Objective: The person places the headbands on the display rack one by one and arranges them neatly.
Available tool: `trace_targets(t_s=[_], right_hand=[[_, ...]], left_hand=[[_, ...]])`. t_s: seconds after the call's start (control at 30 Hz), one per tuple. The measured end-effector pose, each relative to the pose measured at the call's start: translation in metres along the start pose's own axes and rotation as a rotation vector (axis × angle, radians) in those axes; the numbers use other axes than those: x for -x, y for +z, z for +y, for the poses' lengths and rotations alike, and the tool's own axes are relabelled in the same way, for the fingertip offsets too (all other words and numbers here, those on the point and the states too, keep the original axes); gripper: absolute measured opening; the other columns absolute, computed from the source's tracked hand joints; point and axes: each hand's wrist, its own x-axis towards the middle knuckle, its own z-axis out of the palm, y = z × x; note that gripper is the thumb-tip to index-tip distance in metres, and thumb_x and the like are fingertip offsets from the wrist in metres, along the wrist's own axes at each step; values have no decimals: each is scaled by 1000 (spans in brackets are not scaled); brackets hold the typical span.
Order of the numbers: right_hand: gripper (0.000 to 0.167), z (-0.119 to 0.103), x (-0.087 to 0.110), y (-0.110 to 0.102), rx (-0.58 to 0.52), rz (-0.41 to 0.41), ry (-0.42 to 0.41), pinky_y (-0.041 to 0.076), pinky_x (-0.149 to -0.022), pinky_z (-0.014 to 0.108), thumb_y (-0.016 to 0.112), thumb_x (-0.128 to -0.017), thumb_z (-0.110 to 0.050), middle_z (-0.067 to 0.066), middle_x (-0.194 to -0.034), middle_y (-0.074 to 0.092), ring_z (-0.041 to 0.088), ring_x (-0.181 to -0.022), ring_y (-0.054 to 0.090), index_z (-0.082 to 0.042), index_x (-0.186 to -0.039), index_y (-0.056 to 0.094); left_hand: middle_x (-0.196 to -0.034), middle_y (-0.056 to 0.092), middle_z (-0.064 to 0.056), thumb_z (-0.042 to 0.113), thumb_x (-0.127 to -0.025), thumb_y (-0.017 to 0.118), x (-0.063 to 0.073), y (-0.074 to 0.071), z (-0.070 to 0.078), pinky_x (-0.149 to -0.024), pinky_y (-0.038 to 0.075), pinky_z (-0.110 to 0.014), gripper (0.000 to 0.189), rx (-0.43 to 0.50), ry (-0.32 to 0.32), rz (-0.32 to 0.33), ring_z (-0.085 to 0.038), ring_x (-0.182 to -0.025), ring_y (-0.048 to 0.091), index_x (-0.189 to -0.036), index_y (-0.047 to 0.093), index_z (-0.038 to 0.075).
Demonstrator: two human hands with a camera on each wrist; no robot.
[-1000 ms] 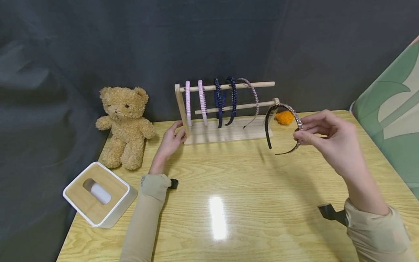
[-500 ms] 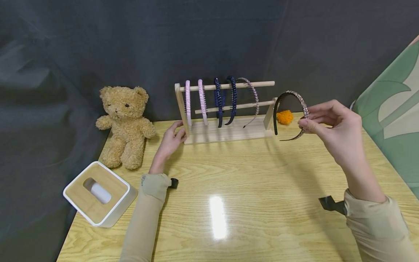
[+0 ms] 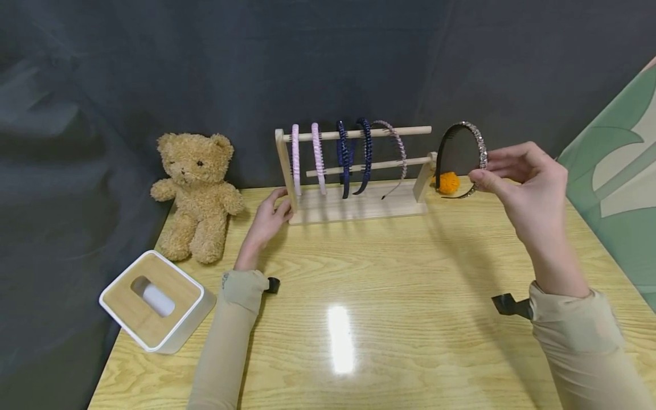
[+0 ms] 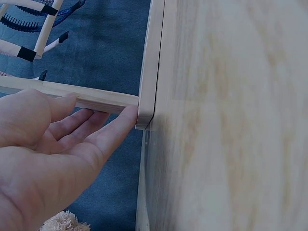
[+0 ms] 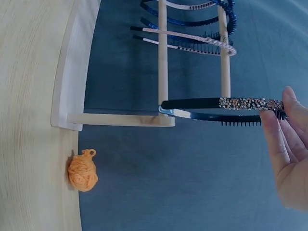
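Note:
A black headband (image 3: 483, 149) studded with glittering stones is pinched between thumb and fingers of my right hand (image 3: 530, 179). It hangs in the air just off the right end of the wooden headband rack (image 3: 359, 210), its open ends pointing down. In the right wrist view, the headband (image 5: 250, 104) lies close beside the ends of the two rods. My left hand (image 3: 267, 219) grips the rack's left upright (image 4: 96, 94) low down, thumb on one side and fingers on the other. Two pink headbands (image 3: 316, 159), two navy headbands (image 3: 365, 156) and a thin mauve headband (image 3: 400, 148) hang on the rods.
An orange yarn ball (image 5: 83, 171) lies beside the rack's right end. At the left sit a teddy bear (image 3: 200, 196) and a white tissue box (image 3: 187, 324) with a wooden lid. A dark cloth (image 3: 359, 57) rises behind the table (image 3: 410, 341).
My right hand has lifted the glittering headband up and slightly right, from in front of the rack's right upright to beside the upper rod's end. The left hand stays on the upright.

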Motion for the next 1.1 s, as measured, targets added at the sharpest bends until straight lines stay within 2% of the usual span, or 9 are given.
trace_targets(t_s=[0.17, 0.33, 0.5, 0.9, 1.1], right_hand=[[31, 5, -6, 3, -56, 31, 13, 65, -68, 20, 85, -82, 17, 7, -90, 77, 14, -76, 73, 12, -110, 73], [30, 7, -13, 9, -132, 30, 9, 65, -67, 22, 85, -81, 18, 9, -88, 77, 16, -72, 72, 13, -108, 73], [31, 7, -18, 15, -162, 30, 0, 65, -67, 23, 86, -80, 18, 11, -89, 77, 16, -72, 73, 13, -107, 73], [30, 10, -26, 28, -103, 39, -43, 65, -69, 21, 87, -81, 16, 11, -91, 77, 17, -75, 73, 11, -109, 74], [30, 12, -29, 33, 4, 46, -54, 65, -71, 20, 87, -84, 11, 7, -93, 77, 16, -79, 73, 8, -112, 75]], left_hand=[[-156, 44, -29, 15, -119, 42, -1, 0, -1, -115, 52, -41, 49, 11, 5, -3, -41, -141, 53, -164, 35, 0], [-156, 44, -29, 15, -119, 41, -1, -1, -1, -116, 50, -42, 49, 20, 5, -3, -41, -142, 52, -164, 35, 0], [-155, 45, -30, 15, -118, 42, -2, 0, -1, -116, 51, -42, 48, 11, 6, -3, -41, -142, 52, -164, 36, -1], [-161, 40, -26, 15, -118, 42, -2, -1, -3, -114, 53, -39, 49, -13, 1, 6, -41, -141, 53, -165, 35, 0], [-161, 41, -27, 15, -118, 42, -2, -1, -3, -115, 53, -40, 50, -21, 1, 1, -40, -141, 53, -165, 34, 0]])
